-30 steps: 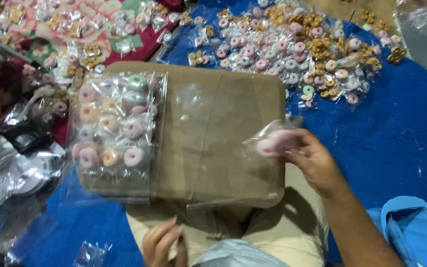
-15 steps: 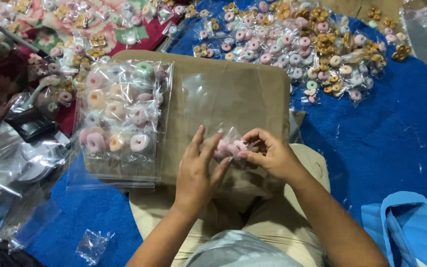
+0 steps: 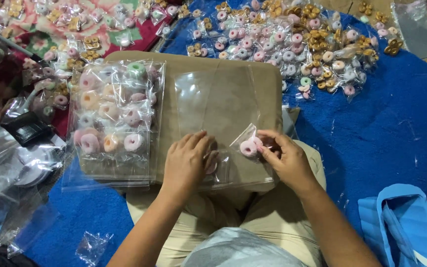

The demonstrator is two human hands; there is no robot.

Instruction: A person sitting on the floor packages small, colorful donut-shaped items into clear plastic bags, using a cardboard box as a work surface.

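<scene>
My right hand (image 3: 285, 159) pinches a small clear packet (image 3: 248, 146) with a pink ring sweet inside, held at the mouth of a large clear plastic bag (image 3: 221, 106). That bag lies flat on a brown cardboard board (image 3: 268, 91) across my lap. My left hand (image 3: 188, 161) rests on the bag's lower edge, fingers partly inside it, pressing on another small packet that is mostly hidden. To the left on the board lies a filled clear bag (image 3: 112, 118) with several pink, orange and green ring sweets.
A heap of small packets with ring sweets (image 3: 292, 39) covers the blue mat (image 3: 396, 128) beyond the board. More packets lie on a patterned cloth (image 3: 75, 29) at top left. Empty clear bags (image 3: 11, 168) pile up at left. A blue slipper (image 3: 401, 227) sits at lower right.
One second ago my right hand brought a small packet in from the right while my left hand was low by my lap. Both hands have since met at the large bag's mouth.
</scene>
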